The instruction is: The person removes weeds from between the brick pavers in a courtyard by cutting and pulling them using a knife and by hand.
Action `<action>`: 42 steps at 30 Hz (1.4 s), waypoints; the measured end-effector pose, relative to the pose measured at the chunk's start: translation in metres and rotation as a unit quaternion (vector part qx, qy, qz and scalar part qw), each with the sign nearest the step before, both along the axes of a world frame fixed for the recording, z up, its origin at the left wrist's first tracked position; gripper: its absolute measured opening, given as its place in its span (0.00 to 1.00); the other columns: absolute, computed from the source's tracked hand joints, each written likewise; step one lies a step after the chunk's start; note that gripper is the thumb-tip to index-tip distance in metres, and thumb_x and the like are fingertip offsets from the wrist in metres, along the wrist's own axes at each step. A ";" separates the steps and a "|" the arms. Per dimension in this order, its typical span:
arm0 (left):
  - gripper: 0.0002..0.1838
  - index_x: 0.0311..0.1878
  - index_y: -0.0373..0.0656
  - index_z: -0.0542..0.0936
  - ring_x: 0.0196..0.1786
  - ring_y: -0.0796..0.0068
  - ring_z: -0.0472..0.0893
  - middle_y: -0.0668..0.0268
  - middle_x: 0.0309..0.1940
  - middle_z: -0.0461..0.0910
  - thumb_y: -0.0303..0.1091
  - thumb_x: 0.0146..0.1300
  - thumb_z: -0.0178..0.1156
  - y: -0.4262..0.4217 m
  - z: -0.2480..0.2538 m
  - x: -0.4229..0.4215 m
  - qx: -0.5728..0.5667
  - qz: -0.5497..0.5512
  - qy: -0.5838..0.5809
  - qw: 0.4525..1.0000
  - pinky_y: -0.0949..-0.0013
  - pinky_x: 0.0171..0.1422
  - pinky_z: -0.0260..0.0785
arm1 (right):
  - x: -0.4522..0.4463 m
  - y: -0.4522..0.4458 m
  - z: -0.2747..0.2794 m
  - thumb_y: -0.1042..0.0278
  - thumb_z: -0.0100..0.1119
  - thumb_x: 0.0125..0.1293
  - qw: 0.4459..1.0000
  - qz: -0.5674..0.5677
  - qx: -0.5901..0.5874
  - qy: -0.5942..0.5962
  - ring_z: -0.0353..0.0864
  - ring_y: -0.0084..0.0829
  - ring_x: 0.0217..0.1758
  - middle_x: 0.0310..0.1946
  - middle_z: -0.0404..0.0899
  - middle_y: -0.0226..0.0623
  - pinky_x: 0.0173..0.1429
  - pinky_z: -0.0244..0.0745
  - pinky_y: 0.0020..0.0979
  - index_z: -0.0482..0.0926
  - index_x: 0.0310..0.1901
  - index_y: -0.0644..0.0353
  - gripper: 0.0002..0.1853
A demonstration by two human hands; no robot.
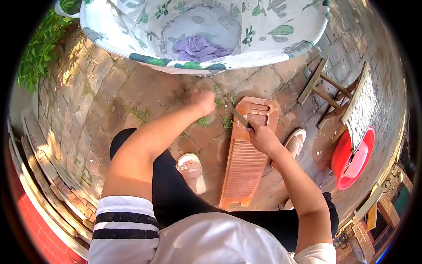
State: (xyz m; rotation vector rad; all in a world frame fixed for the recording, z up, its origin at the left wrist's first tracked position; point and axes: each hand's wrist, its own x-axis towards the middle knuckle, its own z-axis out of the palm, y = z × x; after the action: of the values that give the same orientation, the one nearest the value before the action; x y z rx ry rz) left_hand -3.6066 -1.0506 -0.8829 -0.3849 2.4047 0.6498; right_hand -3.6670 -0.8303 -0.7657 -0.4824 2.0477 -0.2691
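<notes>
Trousers [184, 193] and a white shirt [215, 242] come nearest. Beyond, the right hand [261, 137] grips a knife [238, 115] over the washboard [246, 171], which lies between two sandalled feet. The left hand [203, 102] is curled closed near small weeds [202, 121]; I cannot tell whether it holds anything. To the right are a red basin [365, 152] and a tipped stool [362, 103]; farthest ahead, a cactus-print basket [268, 56] contains purple cloth [200, 48].
</notes>
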 end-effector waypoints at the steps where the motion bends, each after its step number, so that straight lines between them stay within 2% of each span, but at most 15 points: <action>1: 0.08 0.31 0.45 0.79 0.48 0.63 0.75 0.60 0.37 0.79 0.38 0.51 0.63 0.017 -0.009 0.007 -0.039 0.026 0.067 0.997 0.61 0.59 0.58 | 0.001 0.001 -0.003 0.65 0.42 0.66 1.000 0.005 -0.005 -0.005 0.76 0.57 0.41 0.34 0.77 0.59 0.47 0.69 0.50 0.70 0.49 0.61 0.14; 4: 0.07 0.30 0.47 0.79 0.49 0.63 0.73 0.61 0.38 0.78 0.38 0.52 0.62 0.045 -0.035 0.024 -0.103 0.080 0.148 0.980 0.61 0.59 0.57 | 0.007 0.009 -0.027 0.65 0.41 0.66 1.000 -0.002 -0.013 -0.012 0.76 0.57 0.41 0.34 0.77 0.59 0.47 0.69 0.50 0.70 0.50 0.61 0.15; 8: 0.04 0.28 0.48 0.78 0.46 0.65 0.73 0.64 0.36 0.77 0.34 0.48 0.62 0.043 -0.041 0.029 -0.083 0.048 0.194 0.976 0.60 0.58 0.57 | 0.015 0.017 -0.029 0.66 0.43 0.66 0.999 0.005 -0.019 -0.034 0.75 0.57 0.42 0.36 0.76 0.60 0.48 0.69 0.48 0.70 0.52 0.61 0.16; 12: 0.06 0.31 0.48 0.81 0.49 0.66 0.74 0.65 0.35 0.78 0.29 0.48 0.57 0.022 -0.027 0.036 -0.089 -0.102 0.119 0.984 0.61 0.60 0.56 | 0.024 0.022 -0.018 0.67 0.44 0.66 0.999 -0.030 -0.021 -0.011 0.76 0.57 0.40 0.34 0.77 0.59 0.46 0.69 0.49 0.70 0.52 0.61 0.15; 16: 0.10 0.35 0.46 0.83 0.51 0.65 0.76 0.62 0.41 0.80 0.29 0.50 0.55 0.008 -0.006 0.027 -0.117 -0.234 -0.113 0.958 0.61 0.62 0.56 | 0.019 0.030 -0.024 0.66 0.42 0.66 0.998 -0.059 0.018 0.013 0.76 0.57 0.40 0.33 0.77 0.59 0.46 0.70 0.50 0.69 0.49 0.62 0.14; 21: 0.14 0.39 0.41 0.83 0.48 0.60 0.80 0.57 0.42 0.81 0.33 0.51 0.54 0.031 0.021 0.017 0.014 -0.124 -0.232 0.965 0.62 0.52 0.68 | 0.014 0.036 0.000 0.64 0.42 0.66 0.996 -0.027 0.076 0.022 0.77 0.57 0.39 0.32 0.78 0.59 0.45 0.71 0.50 0.69 0.47 0.61 0.13; 22: 0.14 0.40 0.40 0.82 0.44 0.58 0.81 0.55 0.41 0.81 0.33 0.51 0.54 0.040 0.012 0.023 0.055 -0.137 -0.235 0.961 0.60 0.45 0.72 | 0.016 0.042 0.001 0.64 0.42 0.66 0.997 -0.027 0.062 0.026 0.77 0.57 0.39 0.32 0.77 0.59 0.45 0.71 0.50 0.68 0.46 0.62 0.13; 25: 0.12 0.38 0.45 0.84 0.49 0.64 0.79 0.60 0.43 0.82 0.31 0.49 0.59 0.068 0.052 0.006 0.042 -0.244 -0.180 0.952 0.62 0.55 0.65 | 0.002 0.051 0.032 0.64 0.45 0.66 0.998 -0.045 0.029 0.025 0.76 0.58 0.38 0.31 0.77 0.61 0.44 0.70 0.49 0.69 0.45 0.65 0.13; 26: 0.10 0.35 0.41 0.82 0.49 0.62 0.78 0.58 0.40 0.81 0.32 0.53 0.55 0.066 0.081 -0.002 0.077 -0.267 -0.123 0.953 0.61 0.55 0.65 | -0.002 0.056 0.053 0.64 0.46 0.65 0.997 -0.066 0.025 0.030 0.76 0.58 0.39 0.31 0.76 0.62 0.44 0.70 0.49 0.69 0.45 0.66 0.14; 29: 0.12 0.37 0.40 0.80 0.43 0.64 0.79 0.61 0.33 0.80 0.38 0.57 0.57 0.057 0.157 -0.012 0.098 -0.153 0.130 0.975 0.61 0.51 0.65 | -0.007 0.074 0.118 0.69 0.47 0.64 0.994 -0.072 0.029 0.079 0.78 0.54 0.35 0.28 0.77 0.58 0.40 0.71 0.41 0.71 0.44 0.68 0.12; 30: 0.14 0.37 0.39 0.79 0.40 0.66 0.79 0.61 0.29 0.79 0.41 0.59 0.57 0.046 0.193 -0.018 0.122 -0.094 0.191 0.969 0.63 0.49 0.66 | -0.006 0.085 0.134 0.70 0.48 0.64 0.992 -0.098 0.025 0.069 0.78 0.47 0.32 0.26 0.77 0.53 0.38 0.71 0.38 0.71 0.45 0.69 0.12; 32: 0.19 0.36 0.39 0.79 0.35 0.71 0.77 0.64 0.26 0.77 0.48 0.63 0.53 0.023 0.244 -0.028 0.267 0.072 0.135 0.952 0.67 0.46 0.65 | 0.004 0.097 0.161 0.73 0.48 0.64 0.986 -0.148 -0.008 0.071 0.74 0.26 0.25 0.20 0.74 0.38 0.33 0.70 0.29 0.71 0.45 0.69 0.11; 36: 0.29 0.34 0.39 0.78 0.28 0.78 0.70 0.67 0.24 0.75 0.58 0.67 0.41 -0.006 0.276 -0.027 0.561 0.293 0.128 0.763 0.74 0.40 0.63 | 0.005 0.073 0.192 0.73 0.47 0.67 0.929 -0.367 -0.038 -0.038 0.67 0.16 0.18 0.19 0.70 0.28 0.23 0.63 0.21 0.70 0.49 0.66 0.11; 39: 0.27 0.36 0.37 0.77 0.26 0.80 0.67 0.67 0.24 0.73 0.54 0.69 0.40 -0.003 0.277 -0.029 0.536 0.430 0.176 0.705 0.75 0.36 0.60 | -0.018 0.058 0.174 0.71 0.45 0.68 0.968 -0.156 -0.174 0.092 0.64 0.15 0.16 0.20 0.69 0.26 0.19 0.59 0.20 0.67 0.52 0.64 0.12; 42: 0.21 0.38 0.37 0.75 0.23 0.82 0.64 0.67 0.24 0.72 0.46 0.68 0.42 0.011 0.286 -0.016 0.471 0.522 0.153 0.695 0.75 0.32 0.59 | -0.047 0.052 0.165 0.68 0.43 0.70 0.936 -0.304 -0.155 -0.090 0.65 0.17 0.17 0.21 0.68 0.28 0.19 0.61 0.21 0.66 0.52 0.63 0.12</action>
State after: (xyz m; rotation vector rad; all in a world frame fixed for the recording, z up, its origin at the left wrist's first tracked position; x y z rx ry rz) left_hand -3.6224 -1.0397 -0.5973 -1.2253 1.5153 2.4301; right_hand -3.7139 -0.7782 -0.6007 0.0114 1.9317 -0.9827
